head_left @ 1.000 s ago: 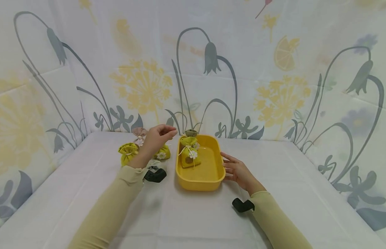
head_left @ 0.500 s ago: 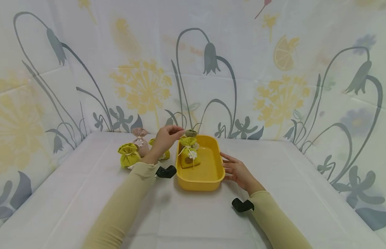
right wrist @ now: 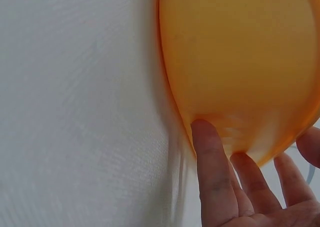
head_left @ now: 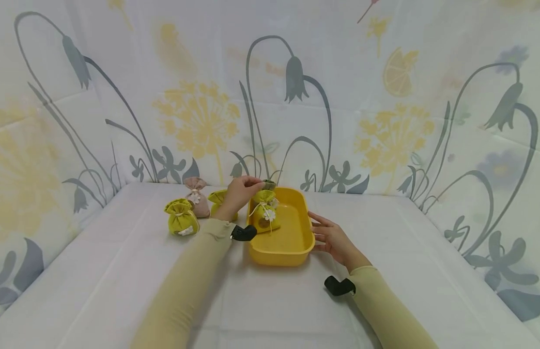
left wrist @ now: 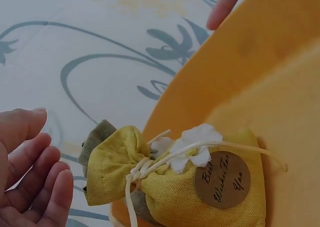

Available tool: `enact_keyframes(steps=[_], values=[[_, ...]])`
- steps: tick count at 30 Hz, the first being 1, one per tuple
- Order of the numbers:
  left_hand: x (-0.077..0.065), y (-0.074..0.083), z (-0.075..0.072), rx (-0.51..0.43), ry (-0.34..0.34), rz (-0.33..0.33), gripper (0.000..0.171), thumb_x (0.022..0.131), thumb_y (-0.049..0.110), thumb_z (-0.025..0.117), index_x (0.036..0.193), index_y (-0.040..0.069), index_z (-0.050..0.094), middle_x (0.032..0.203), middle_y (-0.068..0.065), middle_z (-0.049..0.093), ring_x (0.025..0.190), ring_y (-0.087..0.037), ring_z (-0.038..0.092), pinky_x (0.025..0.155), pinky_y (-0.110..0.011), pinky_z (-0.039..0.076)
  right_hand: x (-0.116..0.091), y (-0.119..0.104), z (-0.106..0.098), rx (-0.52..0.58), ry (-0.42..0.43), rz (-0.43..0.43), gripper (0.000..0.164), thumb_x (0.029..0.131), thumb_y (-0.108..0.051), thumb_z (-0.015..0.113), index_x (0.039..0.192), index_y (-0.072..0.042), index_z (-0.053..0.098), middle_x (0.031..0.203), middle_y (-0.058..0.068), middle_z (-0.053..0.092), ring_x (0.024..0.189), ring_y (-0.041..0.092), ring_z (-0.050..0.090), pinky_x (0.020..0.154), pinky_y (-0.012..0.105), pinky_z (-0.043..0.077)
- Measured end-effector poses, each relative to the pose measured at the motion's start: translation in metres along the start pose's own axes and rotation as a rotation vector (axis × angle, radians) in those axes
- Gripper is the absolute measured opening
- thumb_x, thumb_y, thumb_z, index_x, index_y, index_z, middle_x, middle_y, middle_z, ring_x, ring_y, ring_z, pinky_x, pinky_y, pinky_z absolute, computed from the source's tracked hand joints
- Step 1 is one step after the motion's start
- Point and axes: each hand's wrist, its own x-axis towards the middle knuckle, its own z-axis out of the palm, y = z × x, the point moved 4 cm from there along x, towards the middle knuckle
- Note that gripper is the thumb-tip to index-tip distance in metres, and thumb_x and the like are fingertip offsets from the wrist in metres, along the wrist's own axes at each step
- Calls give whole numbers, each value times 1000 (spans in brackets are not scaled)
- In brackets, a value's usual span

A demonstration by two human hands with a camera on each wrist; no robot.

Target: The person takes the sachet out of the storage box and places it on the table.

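Note:
My left hand (head_left: 238, 196) hovers at the back left of the yellow plastic basin (head_left: 278, 260). In the left wrist view its fingers (left wrist: 52, 187) are loosely bent, with a gap between them and the gathered tops of the bags. A yellow-green drawstring pouch (left wrist: 175, 197) with a white flower and a round "Best Wishes For You" label leans inside the basin. Behind it shows the top of a grey-green pouch (head_left: 269, 184), mostly hidden. My right hand (head_left: 335, 242) rests its extended fingers (right wrist: 212, 167) against the basin's outer right wall, thumb near the rim.
Left of the basin on the white-covered table (head_left: 270, 305) stand a yellow-green pouch (head_left: 181, 222), a pink pouch (head_left: 198, 201) and another yellow-green pouch (head_left: 216, 199) partly behind my left hand. A flower-printed cloth (head_left: 348, 111) hangs behind.
My left hand has moved right, from over the pouches on the table to the tops of the pouches in the basin. My right hand and the basin stay in place.

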Motion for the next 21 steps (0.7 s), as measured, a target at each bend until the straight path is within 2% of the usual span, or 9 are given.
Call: enact_keyframes(steps=[4,14,21], values=[[3,-3,1,18,7,-25,30,90,28,63,109,5,65,106,-10,62,98,-24,56,85,-35,45,1,0,-1,-3,-7,-6,54,95,-11,46,147,-14,30,143,21,33,106,30,56,84,41,49],[5,-9,6,140,-53,-50,36,91,26,62,117,0,61,115,-16,59,102,-30,55,87,-39,45,-1,-2,0,-8,-2,-7,54,95,-12,47,147,-14,30,143,21,33,104,29,56,83,40,50],[7,-12,13,232,-139,-38,40,88,24,65,120,2,61,118,-15,59,105,-28,55,87,-38,46,0,0,-1,3,15,5,54,94,-11,47,146,-15,33,143,19,34,104,28,57,83,40,50]])
